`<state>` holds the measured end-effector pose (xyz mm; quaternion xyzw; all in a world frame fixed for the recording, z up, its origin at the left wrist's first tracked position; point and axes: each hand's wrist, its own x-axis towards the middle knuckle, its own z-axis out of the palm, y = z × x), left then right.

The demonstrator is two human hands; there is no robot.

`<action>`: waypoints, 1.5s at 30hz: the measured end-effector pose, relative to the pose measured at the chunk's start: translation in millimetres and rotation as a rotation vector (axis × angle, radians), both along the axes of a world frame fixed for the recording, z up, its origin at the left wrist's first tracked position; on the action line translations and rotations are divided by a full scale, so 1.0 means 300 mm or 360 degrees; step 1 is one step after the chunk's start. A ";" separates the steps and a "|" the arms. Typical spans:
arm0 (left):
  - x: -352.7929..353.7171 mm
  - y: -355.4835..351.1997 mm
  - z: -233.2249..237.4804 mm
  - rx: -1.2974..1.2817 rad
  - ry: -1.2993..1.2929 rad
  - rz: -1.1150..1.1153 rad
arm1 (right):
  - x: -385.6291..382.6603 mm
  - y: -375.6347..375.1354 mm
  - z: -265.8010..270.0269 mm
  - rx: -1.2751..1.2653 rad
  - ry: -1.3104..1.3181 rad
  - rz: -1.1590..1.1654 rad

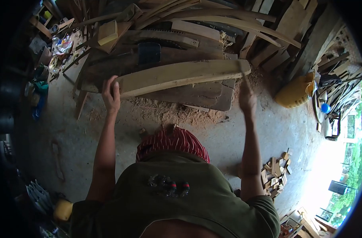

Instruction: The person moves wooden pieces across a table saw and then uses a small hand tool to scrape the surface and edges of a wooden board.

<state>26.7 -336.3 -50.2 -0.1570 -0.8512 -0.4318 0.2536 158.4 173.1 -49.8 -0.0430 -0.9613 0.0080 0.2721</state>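
A thick, gently curved wooden beam (181, 75) lies across the dark work table (205, 97) in front of me. Its left end is gripped by my left hand (111, 95), thumb on the near face and fingers round the end. At the other end, my right hand (247, 101) is closed around the handle of what looks like a hammer (243, 71), blurred by motion. The hammer's head overlaps the beam's right end in this view.
More curved wood pieces (236, 25) and a wooden block (107, 32) lie at the back. Wood shavings (169, 113) cover the floor below the table. A yellow container (296, 93) stands at right, above a pile of offcuts (276, 172).
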 end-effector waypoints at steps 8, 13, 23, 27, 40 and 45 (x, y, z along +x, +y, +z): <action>0.000 -0.003 -0.010 0.0066 -0.0045 0.0031 | 0.004 -0.207 0.133 -0.0482 -0.0326 0.0135; 0.012 -0.004 0.002 -0.0015 0.0056 0.0000 | -0.064 0.073 0.073 0.0010 -0.0121 -0.0180; -0.001 -0.011 -0.013 0.0037 -0.0030 -0.0009 | -0.124 -0.336 0.190 -0.0185 -0.0331 0.0261; 0.003 -0.004 0.003 0.0020 0.0053 -0.0011 | -0.098 -0.491 0.257 -0.0056 -0.0473 -0.0032; 0.005 -0.017 0.015 0.0025 -0.0028 -0.0039 | -0.091 -0.339 0.172 -0.0202 -0.0725 -0.0435; 0.003 -0.013 0.015 0.0039 -0.0055 -0.0052 | -0.113 -0.284 0.161 -0.0307 -0.0865 -0.0469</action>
